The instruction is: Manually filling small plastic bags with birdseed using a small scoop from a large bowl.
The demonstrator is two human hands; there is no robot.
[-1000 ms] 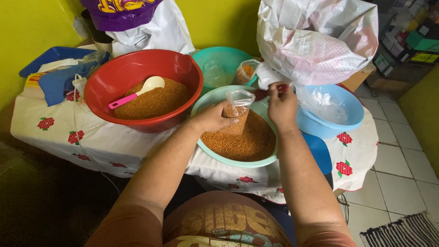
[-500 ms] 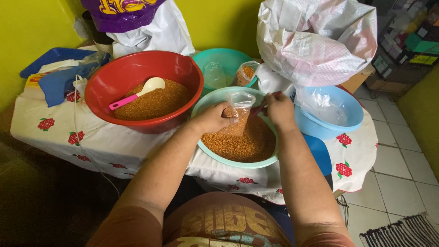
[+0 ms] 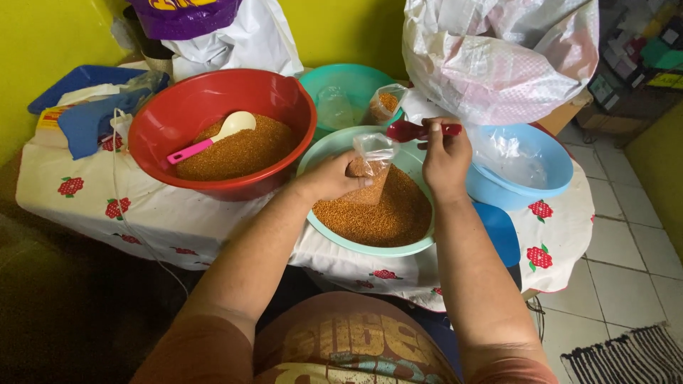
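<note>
Between hands (image 3: 334, 178), clear bag (image 3: 370, 171)

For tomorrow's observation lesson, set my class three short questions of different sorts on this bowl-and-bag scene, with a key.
1. True or false: the left hand holds a small clear bag over the pale green bowl.
2. What does the right hand hold? A) red scoop B) knife C) cup
3. Fill in: the pink-handled spoon lies in the ___ bowl.

Key: 1 true. 2 A, the red scoop. 3 red.
</note>
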